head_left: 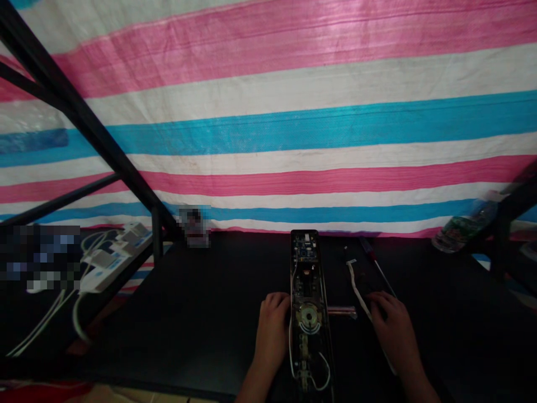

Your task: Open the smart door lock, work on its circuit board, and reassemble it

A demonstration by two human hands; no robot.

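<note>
A long, narrow electronic device (311, 280) lies lengthwise on the black table with its inside exposed. A circuit board, a round speaker-like part and loose white wires show in it. My left hand (274, 319) presses curled fingers against its left side; the thumb is hidden. To the right, my right hand (392, 322) has its fingers bent and drawn together over a flat white cable (356, 288), and what they grip is too dark to see. A screwdriver (380, 271) with a dark handle rests just beyond that hand. A pinkish clear tube-like piece (343, 312) sticks out beside the device.
On the left, a white power strip (104, 268) with plugs and cords sits beside a black metal frame (84, 123). A plastic bottle (459, 229) lies at the table's back right. Striped sheeting (293, 129) hangs behind the black table (188, 324). Some items are pixelated.
</note>
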